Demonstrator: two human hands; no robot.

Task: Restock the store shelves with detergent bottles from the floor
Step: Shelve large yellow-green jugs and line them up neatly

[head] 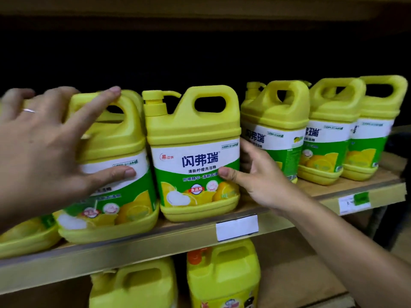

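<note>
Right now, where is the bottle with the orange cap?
In the head view, the bottle with the orange cap stands on the lower shelf, low and centre, below the white price tag, right of another yellow bottle.

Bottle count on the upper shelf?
6: edge bottle far left; second bottle under the left hand; centre bottle held by the right hand; three right bottles. Others may hide behind.
</note>
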